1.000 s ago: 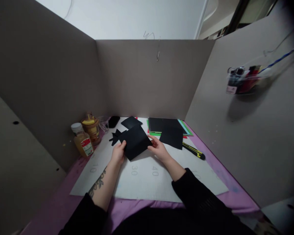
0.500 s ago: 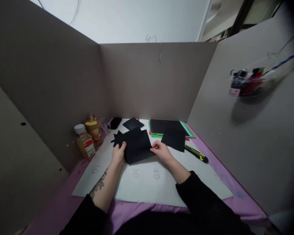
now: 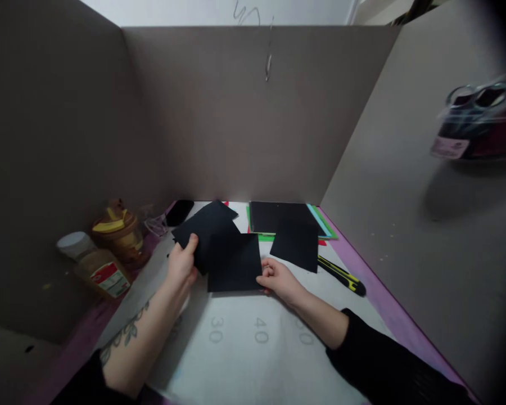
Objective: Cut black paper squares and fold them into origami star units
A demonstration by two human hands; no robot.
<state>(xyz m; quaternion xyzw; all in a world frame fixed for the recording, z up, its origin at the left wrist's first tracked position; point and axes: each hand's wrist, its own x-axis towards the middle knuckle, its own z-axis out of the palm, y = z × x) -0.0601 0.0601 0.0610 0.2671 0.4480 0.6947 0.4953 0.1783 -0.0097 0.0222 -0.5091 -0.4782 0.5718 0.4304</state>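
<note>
My left hand [image 3: 183,260] pinches a dark sheet of paper [image 3: 202,233], thumb on top, at the left of centre. My right hand [image 3: 275,275] grips the right edge of another black square sheet [image 3: 235,263] between thumb and fingers. The two sheets overlap, and both are over the white mat [image 3: 240,360]. To the right of my right hand's fingertips lies one more black square [image 3: 296,247], partly over a stack of coloured sheets with a black one on top [image 3: 278,217].
A yellow-and-black cutter [image 3: 343,277] lies at the right. On the left stand a bottle with a white cap [image 3: 103,270], a brown cup [image 3: 120,233] and a black phone [image 3: 180,213]. A pouch with scissors [image 3: 468,126] hangs on the right wall.
The paper between my hands now shows as two separate overlapping sheets, the left one shifted up and left with my left hand. The view has tilted down and moved closer.
</note>
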